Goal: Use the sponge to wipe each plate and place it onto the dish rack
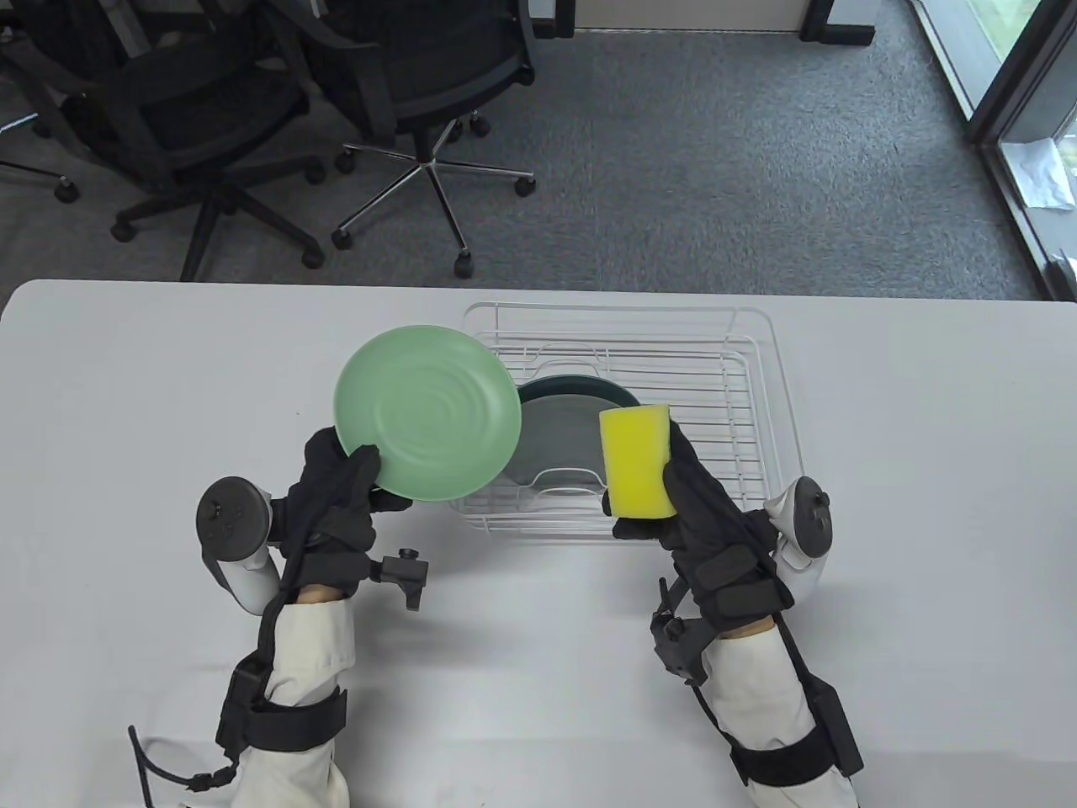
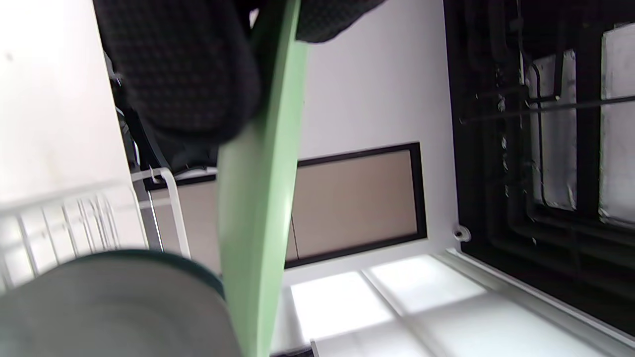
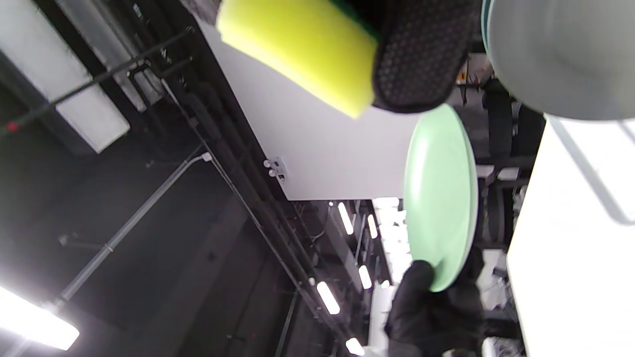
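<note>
My left hand (image 1: 358, 475) pinches the lower edge of a light green plate (image 1: 427, 412), held up above the table at the left end of the white wire dish rack (image 1: 761, 396). The same green plate (image 2: 258, 208) shows edge-on in the left wrist view and as a plate (image 3: 439, 196) in the right wrist view. My right hand (image 1: 673, 497) grips a yellow sponge (image 1: 637, 461) upright over the rack's front edge; the sponge (image 3: 302, 49) is apart from the green plate. A grey plate (image 1: 555, 438) and a dark teal plate (image 1: 580, 389) stand in the rack.
The white table (image 1: 126, 471) reaches to both sides of the rack. Black office chairs (image 1: 210, 126) stand on the grey carpet beyond the table's far edge.
</note>
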`<state>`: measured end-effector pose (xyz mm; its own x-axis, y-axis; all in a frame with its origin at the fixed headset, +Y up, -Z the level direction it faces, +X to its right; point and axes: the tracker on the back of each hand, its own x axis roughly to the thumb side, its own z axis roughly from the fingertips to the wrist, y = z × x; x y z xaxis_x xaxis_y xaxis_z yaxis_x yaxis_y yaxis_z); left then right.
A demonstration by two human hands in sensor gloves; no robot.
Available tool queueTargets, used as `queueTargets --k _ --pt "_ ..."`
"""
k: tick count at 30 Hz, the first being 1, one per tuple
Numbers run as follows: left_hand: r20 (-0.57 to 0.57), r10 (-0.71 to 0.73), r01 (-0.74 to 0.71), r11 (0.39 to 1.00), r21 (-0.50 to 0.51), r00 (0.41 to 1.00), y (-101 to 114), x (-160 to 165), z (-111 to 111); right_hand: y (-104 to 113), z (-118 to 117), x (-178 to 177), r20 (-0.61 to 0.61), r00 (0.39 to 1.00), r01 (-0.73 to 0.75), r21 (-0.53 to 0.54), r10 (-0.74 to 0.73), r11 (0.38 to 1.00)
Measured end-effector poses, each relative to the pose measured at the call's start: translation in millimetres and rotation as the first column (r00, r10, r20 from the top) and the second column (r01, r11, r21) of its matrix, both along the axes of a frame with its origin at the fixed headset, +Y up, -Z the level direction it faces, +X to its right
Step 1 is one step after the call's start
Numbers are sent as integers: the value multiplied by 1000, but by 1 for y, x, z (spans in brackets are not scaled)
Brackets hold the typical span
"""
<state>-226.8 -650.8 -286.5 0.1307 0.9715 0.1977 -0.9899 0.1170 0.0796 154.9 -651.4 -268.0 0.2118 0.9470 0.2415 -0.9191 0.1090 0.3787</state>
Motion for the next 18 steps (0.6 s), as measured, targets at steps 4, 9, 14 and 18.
queueTargets --k 4,9,14,18 --pt "96 -29 27 999 25 995 3 24 2 7 6 -4 131 978 -174 69 164 982" --pt "220 2 -10 999 39 975 1 49 5 18 16 -14 358 854 -471 221 378 854" --pt "281 -2 -17 998 66 960 0 64 8 24 27 -32 585 597 -789 304 550 533" --pt "281 6 -33 995 92 960 0 69 10 22 32 -50 671 380 -925 291 636 245"
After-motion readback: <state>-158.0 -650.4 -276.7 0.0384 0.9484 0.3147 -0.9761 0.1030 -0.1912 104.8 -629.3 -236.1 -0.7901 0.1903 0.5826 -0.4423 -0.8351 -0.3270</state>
